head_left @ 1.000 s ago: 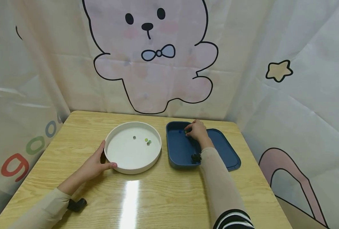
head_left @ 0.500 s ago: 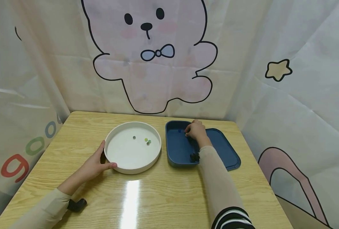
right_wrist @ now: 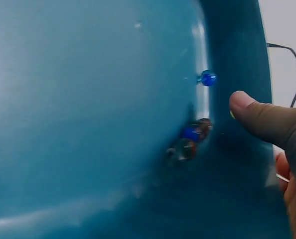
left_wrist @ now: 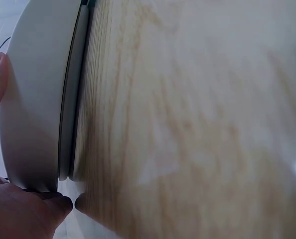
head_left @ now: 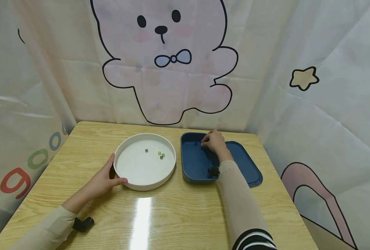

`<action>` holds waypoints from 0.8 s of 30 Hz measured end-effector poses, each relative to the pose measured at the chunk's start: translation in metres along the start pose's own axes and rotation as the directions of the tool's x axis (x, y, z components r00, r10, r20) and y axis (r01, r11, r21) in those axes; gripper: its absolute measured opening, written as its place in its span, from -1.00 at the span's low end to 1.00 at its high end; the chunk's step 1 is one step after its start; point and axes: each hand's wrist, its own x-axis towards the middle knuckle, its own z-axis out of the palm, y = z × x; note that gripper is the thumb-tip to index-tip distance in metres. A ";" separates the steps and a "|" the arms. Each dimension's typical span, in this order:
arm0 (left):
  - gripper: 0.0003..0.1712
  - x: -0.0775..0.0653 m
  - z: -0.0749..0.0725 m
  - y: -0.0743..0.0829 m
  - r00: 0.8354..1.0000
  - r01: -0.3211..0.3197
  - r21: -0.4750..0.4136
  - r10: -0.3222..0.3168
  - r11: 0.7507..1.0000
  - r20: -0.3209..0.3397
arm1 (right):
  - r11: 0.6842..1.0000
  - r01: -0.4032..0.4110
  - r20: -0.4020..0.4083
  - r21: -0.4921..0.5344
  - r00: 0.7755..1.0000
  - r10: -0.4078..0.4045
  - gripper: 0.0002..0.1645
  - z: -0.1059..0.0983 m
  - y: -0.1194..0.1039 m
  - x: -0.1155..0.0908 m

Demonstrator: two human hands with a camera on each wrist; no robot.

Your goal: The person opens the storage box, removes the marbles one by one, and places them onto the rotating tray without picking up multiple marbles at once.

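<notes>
On the left, a round white tray (head_left: 142,166) holds several small glass marbles (head_left: 161,155). My left hand (head_left: 101,180) grips its near left side, thumb up by the rim; in the left wrist view other fingers (left_wrist: 26,211) reach low on the outer wall (left_wrist: 36,99). To the right, my right hand (head_left: 215,143) dips into a deep blue box (head_left: 195,166) at its far end. A speck of yellow marble (right_wrist: 231,114) peeks from under the right thumb (right_wrist: 260,117); the rest is hidden. A blue marble (right_wrist: 207,78) and a cluster of marbles (right_wrist: 189,138) lie along the box's edge.
A flat blue lid (head_left: 245,163) lies right of the box, partly behind the right forearm. Both containers stand toward the back of the wooden table (head_left: 178,215). A printed curtain (head_left: 185,93) hangs behind and at both sides.
A yellow-green marble visible by the right fingertips a second ago is now covered by them in the head view. The left hand and white tray stay put.
</notes>
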 end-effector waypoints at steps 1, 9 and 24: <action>0.52 0.000 0.000 -0.001 1.000 0.001 0.000 -0.001 1.000 -0.001 | 1.000 0.004 -0.012 0.017 1.000 -0.003 -0.88 -0.002 -0.001 0.000; 0.51 0.000 0.000 -0.002 1.000 -0.012 -0.010 0.011 1.000 -0.005 | 0.984 0.033 -0.108 0.173 0.994 -0.015 -0.88 -0.018 -0.011 0.001; 0.52 -0.002 0.002 -0.004 1.000 -0.003 -0.009 0.003 1.000 -0.008 | 0.893 0.179 -0.143 0.412 0.981 -0.131 -0.80 -0.025 -0.056 -0.003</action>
